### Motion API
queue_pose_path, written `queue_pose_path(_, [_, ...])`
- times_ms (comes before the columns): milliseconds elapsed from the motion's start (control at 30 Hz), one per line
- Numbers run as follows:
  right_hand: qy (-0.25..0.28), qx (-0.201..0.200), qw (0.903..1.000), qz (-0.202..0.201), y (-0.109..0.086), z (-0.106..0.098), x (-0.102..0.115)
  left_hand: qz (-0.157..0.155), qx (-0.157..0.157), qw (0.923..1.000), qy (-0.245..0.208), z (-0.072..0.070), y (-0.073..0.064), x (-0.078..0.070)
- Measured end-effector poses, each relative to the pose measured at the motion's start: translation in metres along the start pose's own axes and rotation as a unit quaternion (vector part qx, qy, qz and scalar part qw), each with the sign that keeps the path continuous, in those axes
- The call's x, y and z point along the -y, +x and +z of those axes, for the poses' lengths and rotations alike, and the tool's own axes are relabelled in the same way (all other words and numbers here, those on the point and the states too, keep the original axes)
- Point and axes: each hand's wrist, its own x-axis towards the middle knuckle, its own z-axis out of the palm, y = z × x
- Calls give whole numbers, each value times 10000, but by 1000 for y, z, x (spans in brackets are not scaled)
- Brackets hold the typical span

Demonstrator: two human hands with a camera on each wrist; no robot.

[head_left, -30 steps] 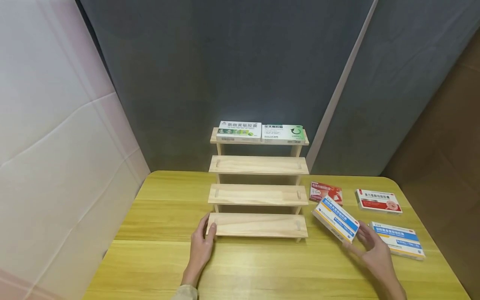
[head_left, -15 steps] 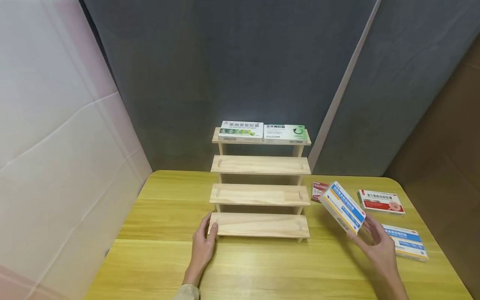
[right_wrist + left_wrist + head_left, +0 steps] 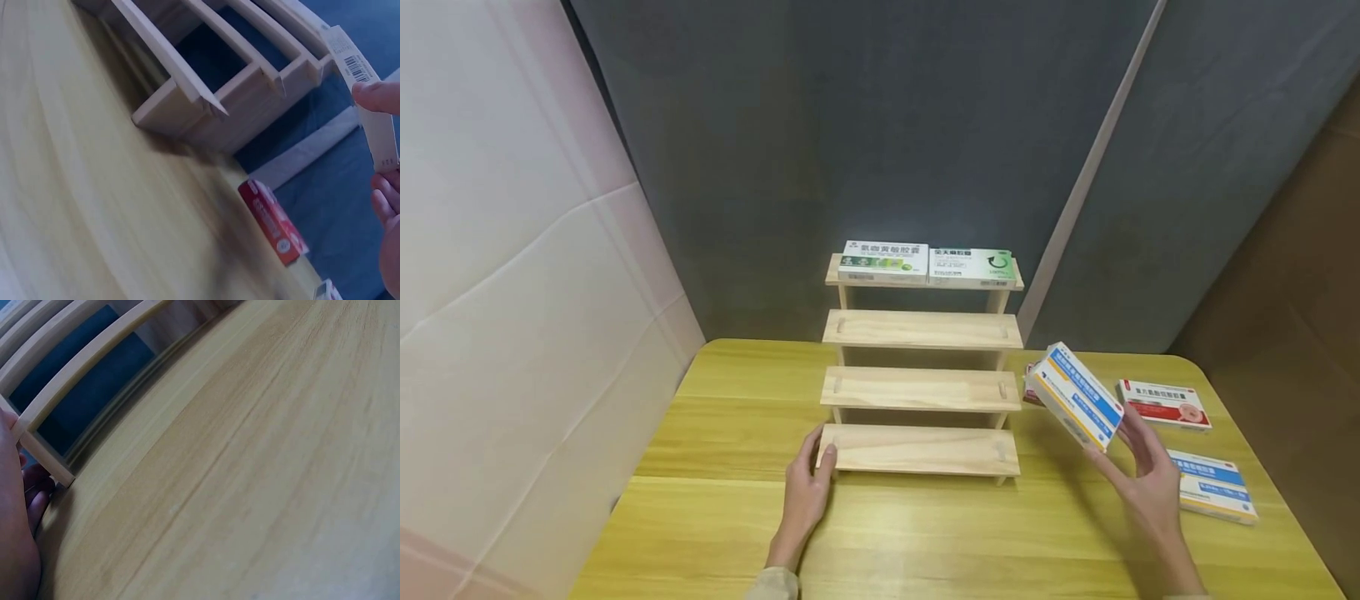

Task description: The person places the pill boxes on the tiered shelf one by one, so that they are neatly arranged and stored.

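My right hand (image 3: 1150, 479) pinches a white medicine box (image 3: 1077, 398) with blue and orange stripes by its near right end. The box is tilted and held up above the table, right of a stepped wooden display rack (image 3: 921, 450). In the right wrist view the thumb lies on the narrow side of the medicine box (image 3: 359, 69), beside its barcode. My left hand (image 3: 805, 492) grips the left end of the rack's lowest board, thumb on top. The left wrist view shows only part of the left hand (image 3: 15, 531) at the rack's leg.
Two medicine boxes (image 3: 883, 262) lie side by side on the top step. Right of the rack on the table (image 3: 925, 542) lie a red box (image 3: 272, 219), mostly hidden in the head view, a white-and-red box (image 3: 1165, 403) and another blue-striped box (image 3: 1213, 487). A dark curtain (image 3: 865, 125) hangs behind.
My right hand has lifted the medicine box off to the upper side and shifted it slightly left in the last half second; it now covers most of the red box. My left hand stays on the rack.
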Motion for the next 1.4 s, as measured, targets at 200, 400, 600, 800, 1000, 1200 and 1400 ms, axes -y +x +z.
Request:
queue_pose_path(200, [-135, 171, 9996, -164, 6, 13, 8, 34, -16, 10000, 32, 0, 0, 0])
queue_pose_path(400, [-291, 345, 9983, -362, 15, 28, 14, -9, -15, 10000, 62, -2, 2, 2])
queue_pose_path(600, [-420, 577, 9956, -612, 24, 42, 19, -11, -25, 10000, 59, -2, 2, 1])
queue_pose_path(800, [-506, 805, 9923, -788, 31, 55, 22, -2, -44, 10000, 49, -1, 1, 1])
queue_pose_path(1000, [-634, 1023, 9893, -827, 38, 64, 28, -8, -70, 10000, 14, 0, 1, 0])
queue_pose_path(1200, [-626, 1188, 9876, -818, 48, 73, 33, 7, -73, 10000, 16, 0, 1, 1])
queue_pose_path(1400, [-719, 1352, 9842, -890, 53, 83, 38, 51, -72, 9999, -65, 0, 1, 2])
